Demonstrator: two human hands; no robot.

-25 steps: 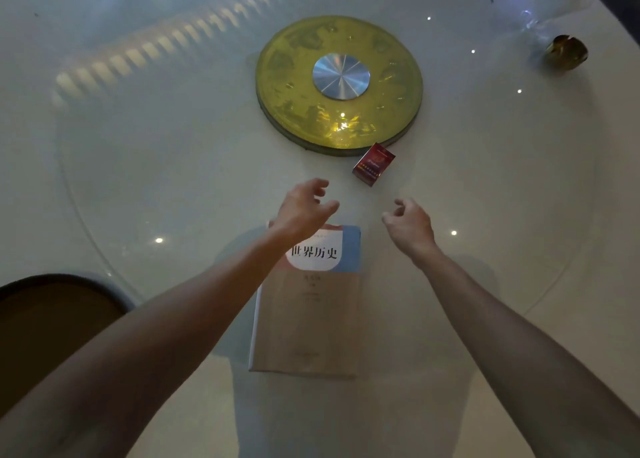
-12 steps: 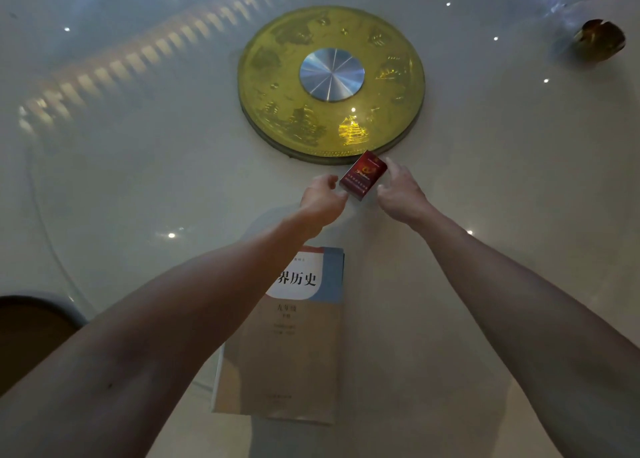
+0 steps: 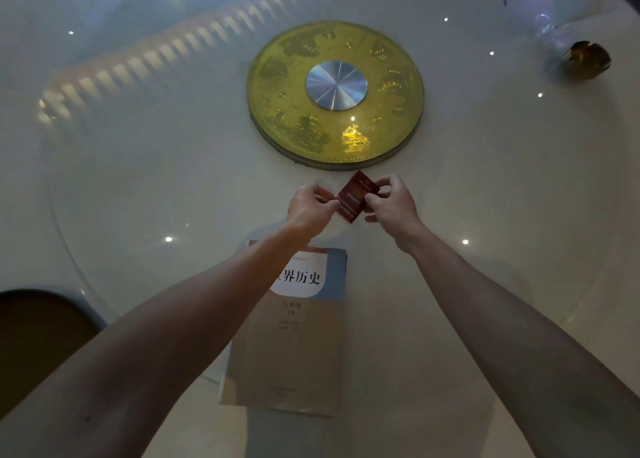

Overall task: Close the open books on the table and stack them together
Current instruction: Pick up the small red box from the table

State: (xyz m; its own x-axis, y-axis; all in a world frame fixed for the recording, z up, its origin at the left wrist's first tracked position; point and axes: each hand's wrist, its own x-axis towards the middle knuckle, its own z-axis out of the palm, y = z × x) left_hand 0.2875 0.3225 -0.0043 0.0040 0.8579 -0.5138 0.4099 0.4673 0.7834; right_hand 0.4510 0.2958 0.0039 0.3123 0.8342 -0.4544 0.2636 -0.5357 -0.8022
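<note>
Together left hand (image 3: 309, 207) and right hand (image 3: 394, 205) pinch small red book (image 3: 355, 196)

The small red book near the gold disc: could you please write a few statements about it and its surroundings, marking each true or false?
1. Both hands hold the small red book. True: the left hand and the right hand pinch its opposite edges.
2. The large textbook lies open. False: it is closed, cover up.
3. The red book rests on the textbook. False: it is held beyond the textbook, near the gold disc.
4. A round golden object sits at the table's far right. True.
</note>
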